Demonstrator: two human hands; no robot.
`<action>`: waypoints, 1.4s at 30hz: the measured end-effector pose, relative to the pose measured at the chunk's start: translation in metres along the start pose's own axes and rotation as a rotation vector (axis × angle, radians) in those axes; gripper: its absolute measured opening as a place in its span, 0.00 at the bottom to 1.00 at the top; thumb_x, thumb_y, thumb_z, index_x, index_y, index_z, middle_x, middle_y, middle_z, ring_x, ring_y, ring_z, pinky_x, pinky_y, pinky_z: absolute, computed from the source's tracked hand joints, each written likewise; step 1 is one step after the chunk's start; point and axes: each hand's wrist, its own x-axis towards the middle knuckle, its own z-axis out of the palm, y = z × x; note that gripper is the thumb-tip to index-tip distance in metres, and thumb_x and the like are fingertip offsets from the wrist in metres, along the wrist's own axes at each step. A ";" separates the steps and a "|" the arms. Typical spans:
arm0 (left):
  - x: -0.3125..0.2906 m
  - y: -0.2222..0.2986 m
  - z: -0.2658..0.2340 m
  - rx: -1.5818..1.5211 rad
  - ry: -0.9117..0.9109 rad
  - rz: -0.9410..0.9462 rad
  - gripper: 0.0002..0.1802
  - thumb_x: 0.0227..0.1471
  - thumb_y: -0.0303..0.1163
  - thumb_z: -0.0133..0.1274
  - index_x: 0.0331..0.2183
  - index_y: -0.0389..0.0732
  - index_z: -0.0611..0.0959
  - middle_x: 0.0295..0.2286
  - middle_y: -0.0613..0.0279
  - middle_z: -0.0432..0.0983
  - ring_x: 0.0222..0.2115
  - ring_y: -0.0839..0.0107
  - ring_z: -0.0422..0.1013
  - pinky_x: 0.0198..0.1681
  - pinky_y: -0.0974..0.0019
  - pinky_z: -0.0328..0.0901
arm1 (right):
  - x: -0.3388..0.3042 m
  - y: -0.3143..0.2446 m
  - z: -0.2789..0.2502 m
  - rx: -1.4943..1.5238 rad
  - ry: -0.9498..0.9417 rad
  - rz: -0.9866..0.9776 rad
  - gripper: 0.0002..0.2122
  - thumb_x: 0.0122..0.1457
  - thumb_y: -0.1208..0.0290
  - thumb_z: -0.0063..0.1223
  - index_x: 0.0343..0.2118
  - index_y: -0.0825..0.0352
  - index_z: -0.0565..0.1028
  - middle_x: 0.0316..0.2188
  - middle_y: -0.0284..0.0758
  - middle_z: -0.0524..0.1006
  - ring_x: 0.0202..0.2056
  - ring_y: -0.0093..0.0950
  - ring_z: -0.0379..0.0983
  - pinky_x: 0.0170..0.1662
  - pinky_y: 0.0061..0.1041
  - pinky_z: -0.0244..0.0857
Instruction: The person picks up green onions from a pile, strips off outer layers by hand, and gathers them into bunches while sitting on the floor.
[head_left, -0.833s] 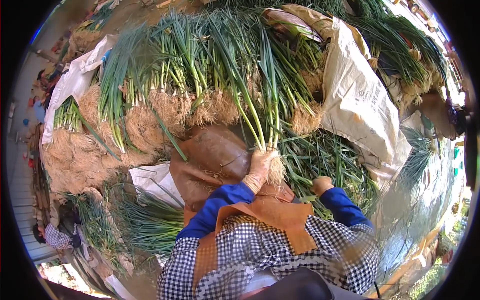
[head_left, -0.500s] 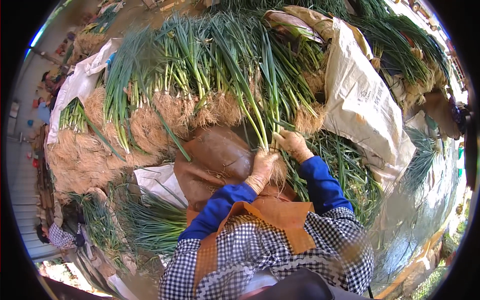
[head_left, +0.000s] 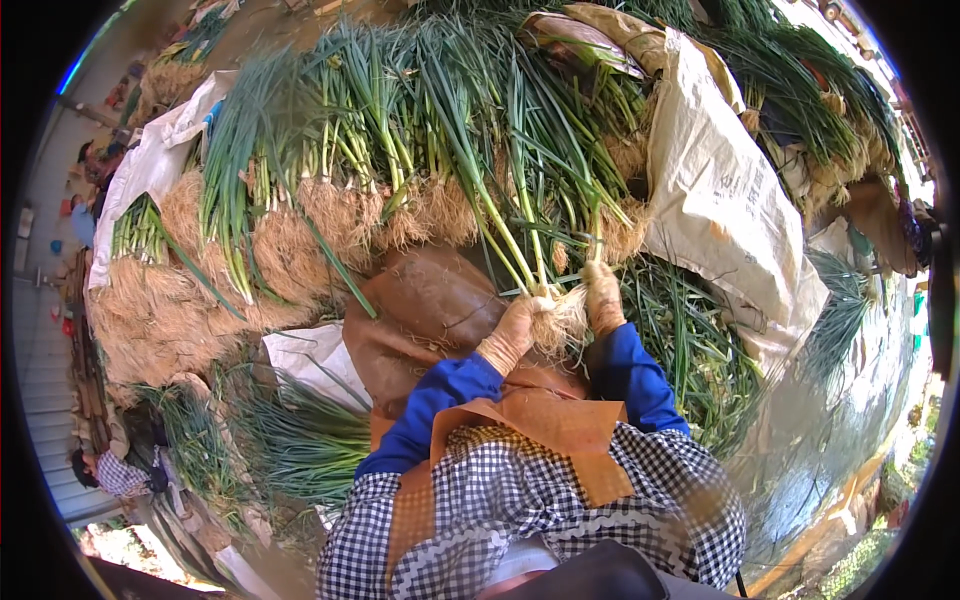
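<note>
Long-leaved green onions (head_left: 370,120) form the largest mass, laid side by side across the upper field, leaves pointing away from the person and fibrous tan roots (head_left: 150,320) toward the person. A pale woven sack (head_left: 720,190) lies draped along the right end of this row. The person's black-and-white checked garment (head_left: 470,510) fills the lower centre; beyond it, a brown sheet (head_left: 425,300) extends toward the row. Loose green leaves (head_left: 690,360) are heaped to the right of the forearms, and a smaller leafy bundle (head_left: 315,440) lies to the left, near a white sheet (head_left: 318,355). Centrally, a few held stalks (head_left: 507,240) slant up from the hands, their leaves overlapping the row behind. The left hand (head_left: 515,330) has its grip closed around the stalk bases, beside the pale root tuft (head_left: 560,325), which hangs between the two hands. The right hand (head_left: 602,298), just beside the tuft, has its grip pinching a single pale stem (head_left: 597,232), which rises above the fingers.
</note>
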 end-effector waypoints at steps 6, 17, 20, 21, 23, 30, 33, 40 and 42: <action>-0.017 0.014 0.005 0.002 0.006 -0.155 0.13 0.43 0.18 0.49 0.36 0.37 0.75 0.28 0.62 0.74 0.29 0.70 0.72 0.36 0.70 0.69 | -0.032 -0.067 0.002 0.039 -0.398 0.176 0.09 0.55 0.66 0.48 0.27 0.67 0.70 0.23 0.30 0.70 0.24 0.18 0.64 0.29 0.18 0.60; -0.017 0.053 0.027 -0.116 -0.293 0.087 0.27 0.43 0.17 0.50 0.48 0.34 0.64 0.30 0.65 0.65 0.30 0.74 0.65 0.35 0.75 0.65 | 0.119 -0.079 -0.003 -1.080 -0.004 -0.365 0.18 0.49 0.55 0.52 0.37 0.63 0.75 0.30 0.39 0.76 0.35 0.37 0.73 0.38 0.31 0.65; -0.016 0.081 0.052 -0.076 -0.286 0.356 0.27 0.41 0.19 0.54 0.46 0.37 0.68 0.29 0.65 0.66 0.29 0.76 0.65 0.33 0.76 0.65 | 0.145 -0.077 0.016 -1.402 -0.049 -0.424 0.21 0.44 0.51 0.56 0.36 0.61 0.75 0.33 0.40 0.75 0.38 0.38 0.71 0.40 0.33 0.65; -0.009 0.080 0.043 -0.017 -0.223 0.284 0.26 0.41 0.19 0.53 0.45 0.37 0.68 0.30 0.65 0.67 0.29 0.75 0.66 0.33 0.75 0.65 | 0.150 -0.073 0.016 -1.517 -0.127 -0.420 0.20 0.43 0.51 0.57 0.34 0.61 0.75 0.34 0.39 0.75 0.38 0.38 0.71 0.41 0.33 0.65; -0.003 0.077 0.013 0.043 -0.015 0.153 0.21 0.44 0.18 0.51 0.43 0.36 0.70 0.30 0.63 0.68 0.30 0.75 0.68 0.33 0.72 0.65 | 0.146 -0.082 0.033 -1.311 -0.148 -0.308 0.19 0.43 0.53 0.56 0.30 0.66 0.74 0.30 0.41 0.75 0.35 0.37 0.72 0.39 0.32 0.65; -0.014 0.007 0.015 -0.140 0.062 -0.089 0.12 0.44 0.17 0.49 0.34 0.43 0.73 0.30 0.66 0.70 0.35 0.70 0.70 0.41 0.65 0.67 | 0.000 -0.117 0.012 -0.458 -0.468 0.076 0.14 0.50 0.64 0.55 0.31 0.71 0.70 0.20 0.34 0.73 0.23 0.21 0.70 0.25 0.22 0.64; -0.014 -0.021 0.017 -0.050 0.197 -0.191 0.10 0.46 0.20 0.49 0.35 0.40 0.73 0.27 0.63 0.72 0.27 0.69 0.72 0.33 0.66 0.70 | -0.021 -0.093 0.019 -0.477 -0.589 0.154 0.17 0.50 0.61 0.56 0.34 0.70 0.70 0.19 0.32 0.72 0.22 0.20 0.68 0.28 0.19 0.63; -0.008 -0.020 0.010 0.003 0.250 -0.155 0.10 0.46 0.24 0.48 0.35 0.37 0.75 0.25 0.61 0.73 0.22 0.68 0.71 0.25 0.65 0.70 | 0.022 -0.064 0.066 0.142 -0.218 -0.082 0.12 0.56 0.59 0.48 0.34 0.63 0.72 0.20 0.24 0.66 0.20 0.13 0.59 0.23 0.15 0.54; -0.006 -0.019 -0.001 -0.016 0.207 -0.118 0.11 0.46 0.24 0.48 0.36 0.38 0.74 0.25 0.61 0.73 0.23 0.67 0.71 0.27 0.65 0.70 | 0.008 -0.060 0.053 0.241 -0.292 0.144 0.09 0.55 0.64 0.50 0.25 0.64 0.69 0.22 0.25 0.70 0.22 0.15 0.62 0.24 0.14 0.56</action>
